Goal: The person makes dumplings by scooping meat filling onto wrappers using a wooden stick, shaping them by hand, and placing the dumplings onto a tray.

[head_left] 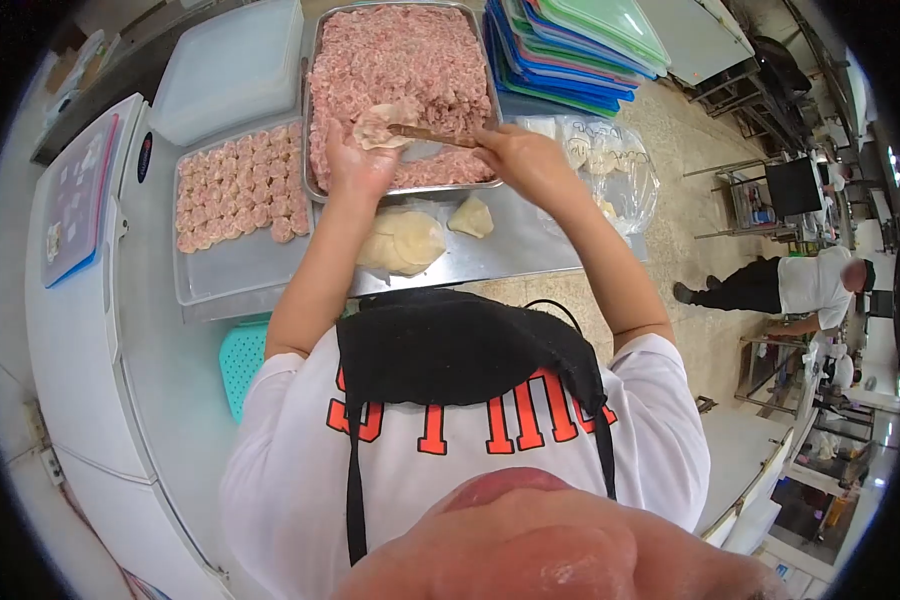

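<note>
My left hand (358, 165) holds a round dough wrapper (378, 127) over the near part of a deep metal tray (315, 190) full of minced meat (400, 60). In my right hand (525, 160) is a wooden stick (435, 135), its tip touching the wrapper. Between my forearms, a stack of pale wrappers (405, 243) and a folded piece of dough (471, 217) lie on the metal table (515, 245). Left of the meat, rows of filled dumplings (240, 185) sit on a translucent tray (235, 285).
Translucent lidded boxes (230, 70) stand at the back left. Coloured trays (580, 50) are stacked at the back right, near plastic-covered dough pieces (605, 160). A turquoise basket (242, 365) is below the table. Another person (805, 285) stands far right.
</note>
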A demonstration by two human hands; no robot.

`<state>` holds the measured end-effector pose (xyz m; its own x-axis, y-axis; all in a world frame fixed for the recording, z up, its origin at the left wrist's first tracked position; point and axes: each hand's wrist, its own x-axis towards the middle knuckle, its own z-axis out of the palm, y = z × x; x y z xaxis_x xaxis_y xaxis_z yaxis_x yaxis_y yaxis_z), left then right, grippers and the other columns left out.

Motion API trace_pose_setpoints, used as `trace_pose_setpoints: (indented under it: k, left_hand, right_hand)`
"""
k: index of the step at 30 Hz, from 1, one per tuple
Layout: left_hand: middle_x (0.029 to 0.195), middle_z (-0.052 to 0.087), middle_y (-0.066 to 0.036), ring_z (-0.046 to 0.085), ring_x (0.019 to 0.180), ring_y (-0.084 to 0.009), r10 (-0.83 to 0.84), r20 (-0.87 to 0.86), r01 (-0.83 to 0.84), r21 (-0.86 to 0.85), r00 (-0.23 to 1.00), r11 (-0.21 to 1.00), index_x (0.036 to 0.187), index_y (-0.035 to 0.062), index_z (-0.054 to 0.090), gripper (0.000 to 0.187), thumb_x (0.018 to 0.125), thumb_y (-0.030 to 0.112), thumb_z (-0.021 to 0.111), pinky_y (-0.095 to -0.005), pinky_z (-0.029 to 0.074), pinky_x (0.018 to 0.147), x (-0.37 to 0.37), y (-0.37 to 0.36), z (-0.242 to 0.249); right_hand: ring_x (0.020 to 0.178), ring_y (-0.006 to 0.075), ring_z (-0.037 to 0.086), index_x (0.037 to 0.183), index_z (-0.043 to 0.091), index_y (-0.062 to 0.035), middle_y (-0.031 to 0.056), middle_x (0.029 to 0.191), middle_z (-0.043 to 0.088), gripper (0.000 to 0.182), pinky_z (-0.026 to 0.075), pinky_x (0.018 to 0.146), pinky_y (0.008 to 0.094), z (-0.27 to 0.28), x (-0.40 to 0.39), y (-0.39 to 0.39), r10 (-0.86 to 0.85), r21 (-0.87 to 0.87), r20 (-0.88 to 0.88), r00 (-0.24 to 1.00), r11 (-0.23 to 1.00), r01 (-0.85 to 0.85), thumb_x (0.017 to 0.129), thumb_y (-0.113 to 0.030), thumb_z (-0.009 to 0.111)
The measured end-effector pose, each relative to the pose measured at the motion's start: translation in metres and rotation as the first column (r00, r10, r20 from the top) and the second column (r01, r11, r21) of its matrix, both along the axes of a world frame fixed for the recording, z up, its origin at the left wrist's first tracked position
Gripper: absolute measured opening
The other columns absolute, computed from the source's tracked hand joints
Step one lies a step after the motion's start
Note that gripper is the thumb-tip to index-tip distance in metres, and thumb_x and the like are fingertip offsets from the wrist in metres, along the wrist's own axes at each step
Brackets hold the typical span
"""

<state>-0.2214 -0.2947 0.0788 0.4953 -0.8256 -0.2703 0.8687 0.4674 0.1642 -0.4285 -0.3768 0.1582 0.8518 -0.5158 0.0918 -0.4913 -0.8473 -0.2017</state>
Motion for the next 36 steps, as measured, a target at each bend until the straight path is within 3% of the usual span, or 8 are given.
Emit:
trace_pose_setpoints:
  k: [3,5,11,13,14,20,27,36]
  left_hand:
    - [0.138,0.039,-0.026,0.040,0.127,-0.0415,-0.052,-0.077,0.041,-0.141,0.996,0.989,0.135,-0.0045,0.033,0.063,0.098,0.046,0.028,-0.0570,0.029,0.107,0.033,0.001,-0.028]
    - [0.128,0.046,-0.027,0.047,0.118,-0.0432,-0.036,0.082,0.043,-0.080,0.996,0.996,0.131,-0.0047,0.035,0.061,0.099,0.047,0.028,-0.0565,0.039,0.102,0.043,0.003,-0.036]
    - [0.131,0.046,-0.024,0.045,0.121,-0.0408,-0.060,-0.007,0.060,0.148,0.998,0.987,0.129,-0.0047,0.040,0.052,0.098,0.037,0.033,-0.0560,0.033,0.105,0.025,0.016,-0.015]
    - [0.128,0.048,-0.023,0.045,0.120,-0.0389,-0.072,0.045,0.069,0.066,0.996,0.995,0.128,-0.0042,0.040,0.053,0.098,0.040,0.033,-0.0544,0.033,0.105,0.036,0.020,-0.032]
    - [0.125,0.050,-0.022,0.046,0.119,-0.0370,-0.083,0.098,0.085,-0.015,0.992,0.996,0.126,-0.0037,0.041,0.055,0.098,0.042,0.034,-0.0527,0.033,0.106,0.043,0.019,-0.041]
    - [0.125,0.052,-0.020,0.049,0.117,-0.0349,0.073,0.060,-0.077,0.066,0.996,0.995,0.124,-0.0023,0.047,0.049,0.094,0.037,0.044,-0.0508,0.036,0.103,0.056,0.046,-0.027]
    - [0.119,0.054,-0.018,0.051,0.113,-0.0321,0.131,0.191,-0.171,0.212,0.973,0.962,0.119,-0.0030,0.048,0.051,0.095,0.041,0.042,-0.0473,0.037,0.102,0.007,0.088,-0.011]
    - [0.125,0.051,-0.017,0.048,0.117,-0.0321,0.023,-0.066,-0.005,0.267,0.998,0.964,0.124,-0.0028,0.046,0.058,0.092,0.046,0.045,-0.0464,0.034,0.105,-0.042,0.102,-0.030]
  right_hand:
    - [0.087,0.0359,0.062,0.099,0.066,-0.0100,0.0171,0.089,0.065,0.036,0.048,0.076,0.0464,0.007,-0.004,-0.013,-0.020,0.066,-0.019,1.000,0.998,0.022,0.093,-0.040,0.047]
    - [0.087,0.0366,0.062,0.096,0.066,-0.0086,0.0178,0.088,0.066,0.037,0.047,0.076,0.0470,-0.001,-0.004,-0.026,-0.060,0.116,-0.047,0.997,0.991,0.066,0.093,-0.040,0.046]
    - [0.086,0.0375,0.061,0.097,0.067,-0.0056,0.0187,0.090,0.066,0.034,0.048,0.075,0.0438,-0.041,0.026,-0.042,-0.080,0.055,-0.171,0.982,0.994,0.090,0.092,-0.036,0.052]
    - [0.084,0.0357,0.062,0.089,0.067,-0.0072,0.0167,0.087,0.066,0.036,0.048,0.073,0.0472,-0.056,0.032,-0.040,0.051,0.098,0.214,0.976,0.992,-0.073,0.090,-0.040,0.052]
    - [0.084,0.0357,0.062,0.089,0.067,-0.0072,0.0167,0.087,0.066,0.036,0.048,0.073,0.0472,-0.059,0.031,-0.042,0.053,0.093,0.219,0.974,0.993,-0.075,0.090,-0.040,0.052]
    - [0.081,0.0336,0.064,0.085,0.067,-0.0083,0.0141,0.083,0.067,0.035,0.051,0.072,0.0463,-0.066,0.037,-0.059,0.030,0.010,-0.071,0.997,1.000,-0.029,0.090,-0.039,0.051]
    - [0.075,0.0322,0.065,0.078,0.067,-0.0091,0.0123,0.078,0.066,0.036,0.052,0.064,0.0451,-0.076,0.050,-0.035,0.180,-0.111,-0.008,0.984,0.977,-0.180,0.090,-0.038,0.050]
    - [0.079,0.0334,0.065,0.080,0.065,-0.0079,0.0141,0.079,0.066,0.035,0.050,0.069,0.0461,-0.082,0.020,-0.036,0.375,-0.023,-0.032,0.926,0.926,-0.376,0.091,-0.038,0.049]
